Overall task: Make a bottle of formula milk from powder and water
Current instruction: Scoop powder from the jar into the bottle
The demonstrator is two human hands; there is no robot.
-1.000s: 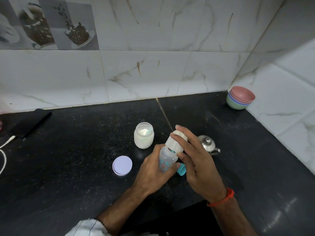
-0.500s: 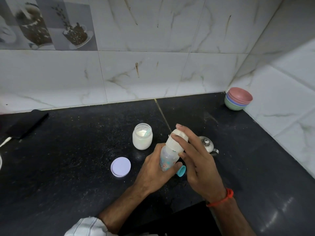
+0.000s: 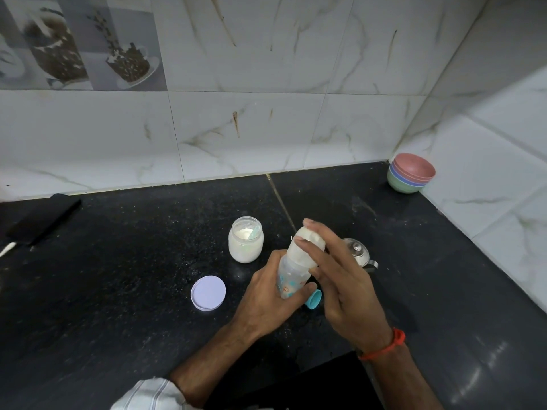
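Hands are both wrapped round the clear printed baby bottle (image 3: 291,279), left hand (image 3: 268,297) gripping its body low, right hand (image 3: 340,279) fingers closed on the white cap (image 3: 305,247), bottle tilted top-away, so capping/twisting looks like the right hand's job.

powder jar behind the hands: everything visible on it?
The powder jar is a small, squat, translucent container, plastic or glass, standing upright on the black counter with its mouth open. White powder fills most of it, and a pale scoop rests inside. Its lilac lid lies apart, nearer the camera. Neither hand touches it.
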